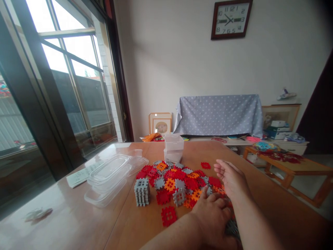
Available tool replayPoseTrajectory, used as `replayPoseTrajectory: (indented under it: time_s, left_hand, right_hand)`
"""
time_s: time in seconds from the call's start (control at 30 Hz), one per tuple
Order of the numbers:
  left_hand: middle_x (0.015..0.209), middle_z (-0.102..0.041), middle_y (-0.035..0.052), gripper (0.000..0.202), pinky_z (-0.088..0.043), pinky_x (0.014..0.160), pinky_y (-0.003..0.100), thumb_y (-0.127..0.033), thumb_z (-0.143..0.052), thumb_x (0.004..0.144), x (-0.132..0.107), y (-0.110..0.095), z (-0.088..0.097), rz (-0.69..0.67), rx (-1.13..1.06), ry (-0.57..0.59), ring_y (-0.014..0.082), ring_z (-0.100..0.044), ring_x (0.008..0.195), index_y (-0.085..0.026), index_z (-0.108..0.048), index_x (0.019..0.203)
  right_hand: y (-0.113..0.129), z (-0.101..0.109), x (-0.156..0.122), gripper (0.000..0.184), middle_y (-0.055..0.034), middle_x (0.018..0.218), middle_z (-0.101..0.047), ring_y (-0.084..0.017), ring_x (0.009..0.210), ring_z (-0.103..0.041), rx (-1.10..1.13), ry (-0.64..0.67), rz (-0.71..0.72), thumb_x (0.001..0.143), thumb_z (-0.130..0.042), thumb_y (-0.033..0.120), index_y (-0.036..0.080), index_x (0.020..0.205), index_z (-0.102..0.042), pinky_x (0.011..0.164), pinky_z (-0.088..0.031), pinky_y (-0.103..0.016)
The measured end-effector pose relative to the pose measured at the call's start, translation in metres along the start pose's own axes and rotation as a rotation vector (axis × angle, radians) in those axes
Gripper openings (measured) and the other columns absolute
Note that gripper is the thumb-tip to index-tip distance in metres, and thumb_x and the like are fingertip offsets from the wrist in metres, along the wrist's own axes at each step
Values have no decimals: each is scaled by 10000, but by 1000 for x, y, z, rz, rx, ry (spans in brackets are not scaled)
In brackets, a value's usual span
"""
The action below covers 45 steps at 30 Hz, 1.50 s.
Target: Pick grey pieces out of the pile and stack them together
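Observation:
A heap of plastic interlocking tiles [191, 183] in red, orange and grey lies on the table [125, 232]. My left hand [212, 210] rests low over the right side of the heap, its fingers apart and touching tiles. Beside and partly beneath it are grey tiles [231, 227], mostly hidden. Just beyond, my right hand [231, 177] is held on edge at the heap's right border, fingers stretched out and nothing visible in them. A neat stack of grey tiles [142, 192] stands left of the heap. One red tile [169, 216] lies in front; another red tile [205, 165] lies behind.
Clear plastic lids and trays [109, 177] are piled at the left, next to a written sheet [82, 174]. Clear plastic containers [173, 147] stand behind the heap. A small plastic packet [38, 214] lies at the left front. A low wooden table [309, 165] stands at the right.

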<state>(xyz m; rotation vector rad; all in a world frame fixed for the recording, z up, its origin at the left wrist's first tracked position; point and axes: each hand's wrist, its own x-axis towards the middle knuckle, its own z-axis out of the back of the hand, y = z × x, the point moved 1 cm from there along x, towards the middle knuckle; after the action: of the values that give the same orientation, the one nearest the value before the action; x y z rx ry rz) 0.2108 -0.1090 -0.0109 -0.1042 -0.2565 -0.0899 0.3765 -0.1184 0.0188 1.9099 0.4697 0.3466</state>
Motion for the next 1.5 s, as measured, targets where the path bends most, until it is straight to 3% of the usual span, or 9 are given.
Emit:
replayPoseTrajectory:
  time_s: [0.1, 0.27, 0.43, 0.6, 0.83, 1.07, 1.23, 1.37, 1.5]
  left_hand:
    - [1286, -656, 163, 568, -170, 1182, 666, -565, -598, 868, 0, 9, 6, 66, 74, -17, 374, -517, 1258, -165, -629, 1270]
    - [1095, -693, 108, 258, -415, 1026, 515, -371, -545, 936, -8, 28, 23, 208, 123, -92, 302, -575, 1080, -200, -667, 1085]
    - [1074, -661, 90, 179, -481, 901, 377, -281, -499, 963, -19, 54, 36, 373, 59, -203, 257, -576, 1018, -212, -650, 1031]
    - [1105, -631, 85, 174, -495, 861, 324, -195, -490, 954, -30, 78, 38, 535, -126, -339, 229, -591, 1012, -226, -634, 1048]
    - [1118, -636, 69, 382, -482, 927, 291, 4, -419, 853, -39, 93, 40, 633, -312, -594, 187, -622, 1038, -210, -632, 1087]
    - [1007, -674, 61, 280, -478, 867, 290, -90, -429, 934, -45, 91, 43, 597, -368, -704, 185, -627, 942, -200, -656, 1054]
    - [1022, -700, 64, 273, -467, 860, 293, -107, -459, 909, -59, 84, 53, 657, -373, -695, 196, -639, 959, -202, -661, 1067]
    - [916, -710, 35, 223, -428, 715, 263, -147, -505, 881, -76, 70, 62, 764, -323, -525, 187, -638, 825, -223, -663, 1018]
    - [876, -717, 16, 190, -370, 643, 255, -199, -565, 847, -88, 57, 62, 839, -272, -340, 192, -644, 770, -253, -669, 995]
  right_hand:
    - [-1, 0, 1, 326, -39, 779, -753, -135, 689, -672, -3, -10, 5, 691, -840, 409, 190, 918, -757, 563, -467, -195]
    - [-4, 3, 5, 344, -60, 857, -779, -180, 790, -722, -107, -46, 41, 708, -791, 441, 196, 946, -749, 645, -512, -244]
    - [-17, 8, 18, 376, -86, 1129, -761, -248, 1109, -692, -191, -157, 95, 708, -735, 405, 202, 1025, -723, 919, -531, -306]
    - [-38, 13, 32, 593, -141, 1383, -641, -318, 1267, -609, -311, -177, 24, 686, -753, 418, 216, 1234, -656, 1050, -487, -398]
    - [-50, 3, 27, 513, -117, 1331, -682, -316, 1250, -622, -352, -25, -59, 655, -810, 398, 256, 1137, -708, 974, -542, -387]
    - [-46, -6, 15, 328, -78, 1118, -766, -235, 1043, -715, -249, 171, -82, 685, -810, 400, 244, 966, -744, 774, -595, -298]
    - [-36, -10, 2, 296, -106, 932, -786, -231, 860, -751, -233, 327, -128, 730, -782, 401, 204, 944, -731, 688, -591, -309]
    - [-27, -16, -11, 270, -64, 830, -770, -179, 705, -686, -321, 388, -96, 728, -787, 402, 198, 900, -747, 550, -480, -235]
    - [-29, -22, -25, 266, -10, 763, -729, -167, 700, -625, -510, 600, 58, 734, -788, 432, 198, 851, -738, 617, -457, -252]
